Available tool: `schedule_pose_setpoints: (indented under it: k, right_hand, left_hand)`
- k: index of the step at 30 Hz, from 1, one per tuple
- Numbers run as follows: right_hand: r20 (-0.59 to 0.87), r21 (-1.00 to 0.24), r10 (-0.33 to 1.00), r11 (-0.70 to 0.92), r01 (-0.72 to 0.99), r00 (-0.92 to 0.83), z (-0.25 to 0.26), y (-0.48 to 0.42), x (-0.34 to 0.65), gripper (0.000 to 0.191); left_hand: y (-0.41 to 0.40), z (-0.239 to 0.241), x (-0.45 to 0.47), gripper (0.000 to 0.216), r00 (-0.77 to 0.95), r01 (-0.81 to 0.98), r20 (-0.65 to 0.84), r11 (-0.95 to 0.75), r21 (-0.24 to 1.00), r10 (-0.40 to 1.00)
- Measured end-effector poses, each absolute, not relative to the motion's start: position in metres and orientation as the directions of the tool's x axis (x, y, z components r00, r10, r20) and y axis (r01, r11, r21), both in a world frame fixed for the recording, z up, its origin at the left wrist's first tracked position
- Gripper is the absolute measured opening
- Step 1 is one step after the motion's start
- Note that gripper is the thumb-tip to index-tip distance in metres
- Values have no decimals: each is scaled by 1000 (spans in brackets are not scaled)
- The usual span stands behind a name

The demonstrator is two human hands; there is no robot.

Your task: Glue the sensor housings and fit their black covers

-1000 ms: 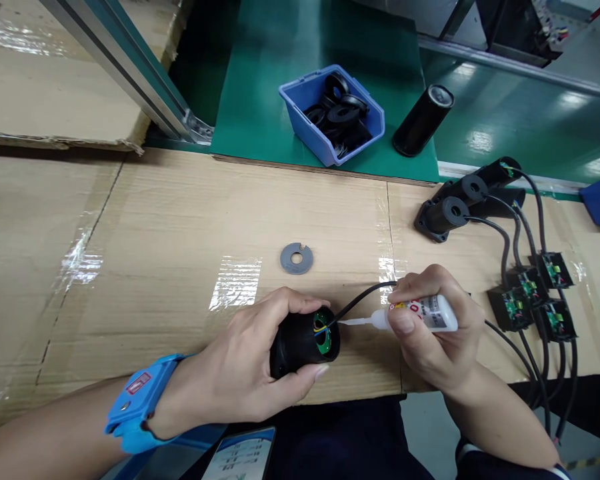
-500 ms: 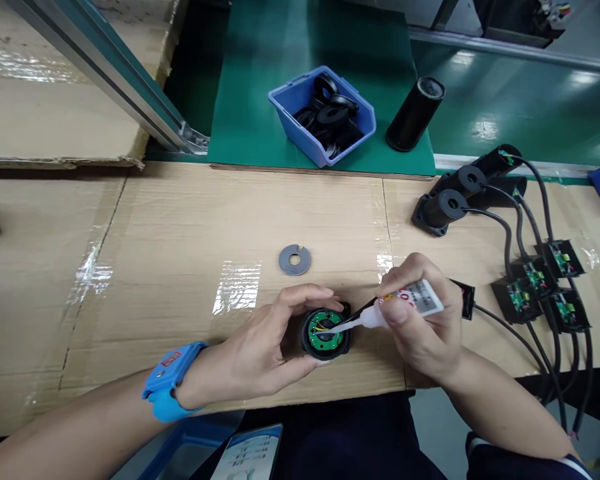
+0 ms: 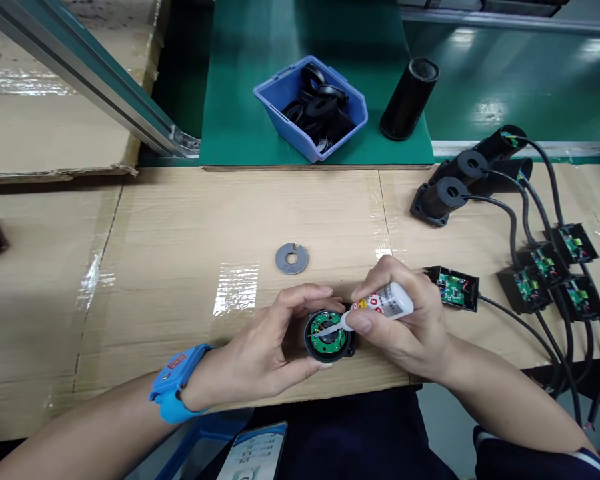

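Head view: left hand [image 3: 265, 350] wrapped around black round housing [image 3: 329, 335], grip closed on its rim, open face with green circuit board [image 3: 329, 331] turned upward just above the counter [image 3: 180, 267]. Right hand [image 3: 405, 327] pinching small white glue bottle [image 3: 387, 303], grip tight on the body, nozzle [image 3: 333, 326] reaching leftward onto the board. Best kept: housing steady and level, gentle squeeze, tip low over the board, clear of the coloured wires. Grey washer [image 3: 291, 258] beyond both grips, untouched.

The left hand [image 3: 265, 350] is turning the black housing [image 3: 329, 335] open-end up, showing its green board, while the right hand [image 3: 405, 327] is bringing the glue bottle [image 3: 383, 305] closer over it.
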State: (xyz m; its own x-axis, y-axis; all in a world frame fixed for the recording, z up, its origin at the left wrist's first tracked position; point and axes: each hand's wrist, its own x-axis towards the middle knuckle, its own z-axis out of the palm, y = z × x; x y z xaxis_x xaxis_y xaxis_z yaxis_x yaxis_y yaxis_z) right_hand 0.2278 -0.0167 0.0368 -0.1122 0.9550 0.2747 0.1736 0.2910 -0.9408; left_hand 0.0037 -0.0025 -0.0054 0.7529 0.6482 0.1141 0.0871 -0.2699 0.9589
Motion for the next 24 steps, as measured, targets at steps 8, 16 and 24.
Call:
schedule_pose_setpoints:
  k: [8, 16, 24]
  right_hand:
    - [299, -936, 951, 307, 173, -74, 35, -17, 226, 25]
    - [240, -965, 969, 231, 125, 65, 32, -17, 235, 29]
    - [97, -981, 925, 150, -120, 366, 26, 17, 264, 27]
  left_hand:
    - [-3, -7, 2, 80, 764, 67, 83, -206, 976, 640]
    - [1, -2, 3, 82, 791, 105, 101, -298, 949, 603]
    - [45, 10, -25, 39, 635, 427, 259, -610, 667, 728]
